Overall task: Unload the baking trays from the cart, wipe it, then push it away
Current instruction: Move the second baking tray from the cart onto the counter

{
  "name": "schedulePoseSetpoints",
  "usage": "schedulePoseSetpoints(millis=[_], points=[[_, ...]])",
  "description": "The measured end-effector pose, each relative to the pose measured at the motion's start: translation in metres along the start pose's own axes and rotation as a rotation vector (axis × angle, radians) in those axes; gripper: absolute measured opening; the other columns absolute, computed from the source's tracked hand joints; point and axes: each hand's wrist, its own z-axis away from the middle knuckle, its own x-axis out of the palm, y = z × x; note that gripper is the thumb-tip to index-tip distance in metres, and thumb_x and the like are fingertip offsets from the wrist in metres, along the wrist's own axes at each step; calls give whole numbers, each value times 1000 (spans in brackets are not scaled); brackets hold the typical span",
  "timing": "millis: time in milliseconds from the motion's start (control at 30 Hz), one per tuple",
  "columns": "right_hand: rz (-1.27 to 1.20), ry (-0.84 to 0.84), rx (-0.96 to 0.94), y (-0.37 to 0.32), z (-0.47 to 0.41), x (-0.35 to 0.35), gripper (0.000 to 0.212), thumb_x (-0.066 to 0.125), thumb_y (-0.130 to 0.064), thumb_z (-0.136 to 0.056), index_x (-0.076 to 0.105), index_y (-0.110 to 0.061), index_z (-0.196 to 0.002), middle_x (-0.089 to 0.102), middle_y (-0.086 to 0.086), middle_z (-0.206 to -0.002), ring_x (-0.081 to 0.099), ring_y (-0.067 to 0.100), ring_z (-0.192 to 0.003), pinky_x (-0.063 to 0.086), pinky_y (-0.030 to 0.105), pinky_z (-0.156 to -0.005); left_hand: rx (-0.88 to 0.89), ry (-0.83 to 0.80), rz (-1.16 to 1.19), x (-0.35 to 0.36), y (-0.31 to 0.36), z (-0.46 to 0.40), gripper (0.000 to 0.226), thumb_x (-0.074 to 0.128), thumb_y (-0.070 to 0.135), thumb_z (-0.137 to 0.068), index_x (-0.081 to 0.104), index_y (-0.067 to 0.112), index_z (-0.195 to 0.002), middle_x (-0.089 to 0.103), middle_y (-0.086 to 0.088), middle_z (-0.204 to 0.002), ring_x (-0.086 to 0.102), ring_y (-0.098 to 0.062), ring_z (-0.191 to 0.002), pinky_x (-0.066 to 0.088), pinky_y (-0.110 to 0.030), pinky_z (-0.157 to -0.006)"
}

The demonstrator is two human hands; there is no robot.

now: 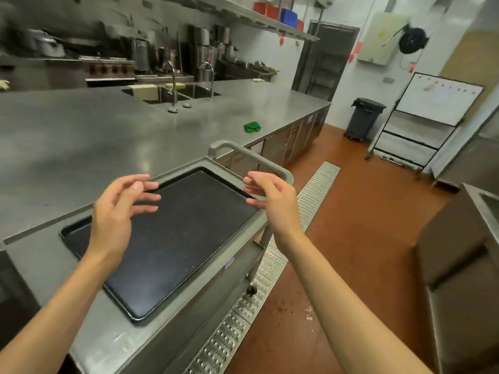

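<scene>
A grey cart (127, 344) stands against the steel counter (81, 136), its handle (252, 157) at the far end. A black baking tray (183, 238) lies flat in the cart's top. My left hand (118, 211) hovers above the tray's left part, fingers spread, holding nothing. My right hand (272, 203) hovers near the tray's far right corner, just before the handle, also spread and holding nothing. A green cloth (252, 127) lies on the counter beyond the cart.
A double sink (172, 93) with taps is set in the counter. A floor drain grate (259, 279) runs along the cart's right side on the red-brown floor. A grey bin (364, 118), a whiteboard stand (432, 109) and a steel unit (464, 260) stand to the right.
</scene>
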Motion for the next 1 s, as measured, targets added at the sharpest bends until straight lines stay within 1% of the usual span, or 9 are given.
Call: schedulePoseSetpoints(millis=[133, 367, 467, 567, 667, 800, 867, 933, 1000], points=[[0, -77, 14, 15, -59, -15, 19, 59, -23, -95, 75, -13, -100, 75, 7, -101, 70, 20, -97, 56, 49, -90, -19, 80, -40, 27, -18, -21, 22, 47, 22, -93, 65, 17, -105, 69, -12, -103, 66, -35, -91, 57, -42, -75], [29, -297, 41, 51, -150, -27, 14, 59, -19, -94, 73, -20, -97, 74, 8, -101, 70, 20, -99, 57, 42, -89, -53, 239, -195, 58, -48, -31, 32, 55, 41, -81, 66, 19, -101, 70, -11, -100, 68, -27, -83, 58, -33, -71], [66, -420, 33, 70, -179, -29, 14, 59, -19, -94, 71, -25, -91, 74, 6, -100, 70, 22, -100, 57, 40, -86, -93, 374, -239, 70, -62, -18, 22, 57, 34, -83, 65, 20, -98, 70, -9, -96, 68, -23, -79, 57, -28, -66], [128, -527, 36, 93, -200, -26, 11, 62, -26, -89, 72, -27, -87, 75, 5, -94, 70, 25, -95, 56, 46, -87, -169, 489, -312, 82, -80, 4, 14, 55, 21, -91, 65, 16, -100, 70, -7, -94, 67, -23, -78, 56, -31, -68], [214, -628, 39, 121, -215, -21, 19, 62, -39, -81, 74, -27, -92, 74, -6, -91, 69, 15, -93, 55, 43, -90, -240, 564, -380, 93, -93, 21, 16, 57, 27, -85, 65, 19, -96, 70, -10, -95, 68, -20, -76, 55, -38, -72], [574, -801, -134, 164, -228, -15, 25, 60, -26, -91, 71, -18, -112, 73, -2, -105, 66, 17, -98, 46, 25, -84, -365, 600, -535, 92, -121, 35, 7, 66, 30, -85, 67, 26, -91, 71, -9, -93, 67, -26, -85, 53, -43, -80], [781, -897, -234, 191, -234, -14, 29, 57, -23, -92, 67, -16, -118, 71, 3, -115, 64, 23, -107, 46, 29, -89, -458, 570, -694, 92, -141, 40, 11, 68, 38, -80, 69, 28, -87, 72, 0, -87, 66, -20, -84, 50, -35, -81], [987, -1006, -278, 223, -237, -16, 33, 54, -21, -94, 63, -15, -125, 67, 7, -124, 59, 28, -116, 46, 35, -94, -551, 530, -763, 100, -163, 46, 6, 71, 28, -83, 71, 26, -88, 72, 2, -89, 65, -15, -87, 47, -25, -79], [1169, -1129, -329, 257, -241, -16, 36, 52, -23, -95, 59, -15, -129, 62, 11, -128, 55, 31, -121, 44, 37, -96, -647, 468, -759, 110, -189, 48, 14, 73, 23, -83, 72, 19, -96, 73, 2, -94, 66, -16, -92, 45, -22, -80]])
